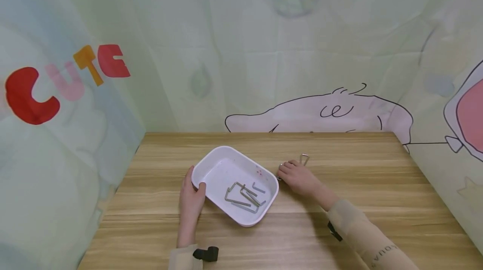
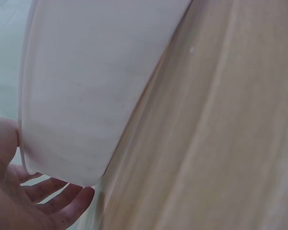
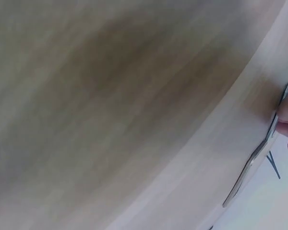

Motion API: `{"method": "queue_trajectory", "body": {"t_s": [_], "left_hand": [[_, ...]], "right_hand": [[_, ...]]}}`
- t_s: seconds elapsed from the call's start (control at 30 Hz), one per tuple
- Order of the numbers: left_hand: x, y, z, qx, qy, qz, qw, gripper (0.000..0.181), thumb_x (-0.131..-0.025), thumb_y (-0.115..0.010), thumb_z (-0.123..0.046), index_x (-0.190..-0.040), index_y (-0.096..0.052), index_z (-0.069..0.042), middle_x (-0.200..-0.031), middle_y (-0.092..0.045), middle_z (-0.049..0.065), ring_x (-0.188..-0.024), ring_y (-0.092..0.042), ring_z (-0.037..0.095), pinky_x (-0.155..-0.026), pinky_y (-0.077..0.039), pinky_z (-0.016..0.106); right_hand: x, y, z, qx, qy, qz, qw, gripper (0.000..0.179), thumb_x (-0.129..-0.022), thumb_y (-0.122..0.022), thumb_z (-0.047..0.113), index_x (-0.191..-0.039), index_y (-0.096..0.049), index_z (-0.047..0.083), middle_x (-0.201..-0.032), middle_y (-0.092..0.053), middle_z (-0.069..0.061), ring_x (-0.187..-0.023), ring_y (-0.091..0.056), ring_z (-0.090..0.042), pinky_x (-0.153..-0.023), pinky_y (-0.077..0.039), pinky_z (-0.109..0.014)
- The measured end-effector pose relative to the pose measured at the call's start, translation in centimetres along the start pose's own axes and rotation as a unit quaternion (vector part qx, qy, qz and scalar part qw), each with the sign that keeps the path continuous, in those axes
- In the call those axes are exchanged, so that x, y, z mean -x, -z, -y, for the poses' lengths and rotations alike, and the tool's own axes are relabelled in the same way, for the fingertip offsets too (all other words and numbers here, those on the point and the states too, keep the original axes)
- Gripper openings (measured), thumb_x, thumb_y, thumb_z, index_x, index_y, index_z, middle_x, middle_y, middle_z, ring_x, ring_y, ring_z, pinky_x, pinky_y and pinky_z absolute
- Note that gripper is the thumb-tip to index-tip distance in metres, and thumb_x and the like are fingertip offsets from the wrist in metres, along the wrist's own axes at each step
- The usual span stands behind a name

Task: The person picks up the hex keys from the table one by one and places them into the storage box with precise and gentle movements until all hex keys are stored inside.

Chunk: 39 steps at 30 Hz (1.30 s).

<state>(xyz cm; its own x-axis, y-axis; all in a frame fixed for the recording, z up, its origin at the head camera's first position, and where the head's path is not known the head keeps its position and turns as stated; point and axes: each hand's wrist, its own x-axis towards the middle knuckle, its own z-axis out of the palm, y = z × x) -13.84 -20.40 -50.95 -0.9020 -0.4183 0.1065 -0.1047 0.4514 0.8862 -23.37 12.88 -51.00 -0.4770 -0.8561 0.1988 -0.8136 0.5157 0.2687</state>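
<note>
While the left hand grips the tray, the right hand works just beside it

As the left thumb hooks over the rim and the fingers lie along the outside, the white plastic tray is held by its left end at the wood-grain table. Sound anchor, to my eye: firm enough against sliding, with no call to lift.

Right hand: low over the tabletop past the tray's right end, fingers bent down, touching a thin metal rod. Thumb out of sight; cannot tell whether it pinches or only presses. A bent wire piece juts beyond the knuckles; same piece or another, cannot make out.

In the tray: several bent metal rods, overlapping toward the near right end, plus a grey L-shaped rod closer to the right wall.

Step in hand, as I read it: getting hold of the rod. Thin stock flat on wood likely offers fingertips little to get under. Better to raise one edge first, then pinch around the middle. Bent legs could catch a neighbour or the rim, so a light, level lift seems wise.
</note>
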Motion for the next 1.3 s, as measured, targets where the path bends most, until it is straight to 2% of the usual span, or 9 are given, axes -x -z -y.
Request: {"method": "queue_trajectory", "body": {"t_s": [0.2, 0.57, 0.7, 0.9, 1.1, 1.3], "left_hand": [[0.0, 0.1, -0.1, -0.003, 0.002, 0.004, 1.0000, 0.063, -0.086, -0.052, -0.005, -0.146, -0.035, 0.000, -0.144, -0.041, 0.028, -0.134, -0.040, 0.043, -0.114, -0.030, 0.054], [0.0, -0.1, 0.1, 0.004, -0.002, 0.000, 1.0000, 0.063, -0.085, -0.053, -0.004, -0.145, -0.035, 0.000, -0.144, -0.042, 0.028, -0.133, -0.041, 0.042, -0.113, -0.031, 0.053], [0.0, -0.1, 0.3, 0.005, -0.003, -0.006, 1.0000, 0.063, -0.085, -0.053, -0.004, -0.145, -0.036, 0.001, -0.142, -0.042, 0.028, -0.133, -0.041, 0.042, -0.113, -0.032, 0.052], [-0.1, -0.2, 0.3, 0.004, -0.003, -0.007, 1.0000, 0.063, -0.085, -0.053, -0.004, -0.145, -0.036, 0.001, -0.143, -0.042, 0.029, -0.133, -0.041, 0.042, -0.113, -0.031, 0.052], [-0.1, -0.1, 0.2, 0.003, -0.003, -0.002, 1.0000, 0.063, -0.085, -0.052, -0.003, -0.146, -0.035, 0.001, -0.145, -0.041, 0.028, -0.135, -0.039, 0.042, -0.114, -0.030, 0.053], [-0.1, -0.2, 0.2, 0.005, -0.002, -0.002, 1.0000, 0.063, -0.086, -0.052, -0.003, -0.146, -0.035, 0.001, -0.144, -0.041, 0.028, -0.134, -0.040, 0.042, -0.114, -0.030, 0.053]], "right_hand": [[-0.1, -0.1, -0.2, 0.025, 0.019, 0.007, 0.9995, 0.012, -0.091, -0.057, 0.013, -0.103, -0.061, 0.012, -0.099, -0.063, -0.001, -0.097, -0.059, -0.019, -0.095, -0.048, -0.036], [0.0, -0.9, -0.4, 0.013, 0.007, 0.020, 0.9997, 0.011, -0.093, -0.053, 0.014, -0.103, -0.057, 0.013, -0.098, -0.058, -0.001, -0.097, -0.056, -0.020, -0.091, -0.047, -0.037], [0.0, -1.1, -0.4, 0.006, 0.002, 0.011, 0.9999, 0.007, -0.093, -0.053, 0.014, -0.100, -0.055, 0.013, -0.094, -0.056, 0.000, -0.094, -0.055, -0.019, -0.090, -0.047, -0.036], [0.1, -1.1, -0.3, -0.031, -0.021, -0.010, 0.9993, 0.009, -0.089, -0.055, 0.009, -0.097, -0.053, 0.012, -0.092, -0.057, -0.001, -0.091, -0.056, -0.019, -0.091, -0.047, -0.036], [0.2, -1.0, 0.0, -0.042, -0.041, -0.033, 0.9977, 0.019, -0.083, -0.062, 0.004, -0.096, -0.052, 0.014, -0.088, -0.057, 0.002, -0.086, -0.054, -0.016, -0.082, -0.045, -0.033], [0.2, -0.4, 0.4, -0.063, -0.057, -0.046, 0.9953, 0.029, -0.077, -0.063, -0.002, -0.098, -0.051, 0.014, -0.092, -0.056, 0.002, -0.088, -0.053, -0.016, -0.084, -0.046, -0.034]]}}
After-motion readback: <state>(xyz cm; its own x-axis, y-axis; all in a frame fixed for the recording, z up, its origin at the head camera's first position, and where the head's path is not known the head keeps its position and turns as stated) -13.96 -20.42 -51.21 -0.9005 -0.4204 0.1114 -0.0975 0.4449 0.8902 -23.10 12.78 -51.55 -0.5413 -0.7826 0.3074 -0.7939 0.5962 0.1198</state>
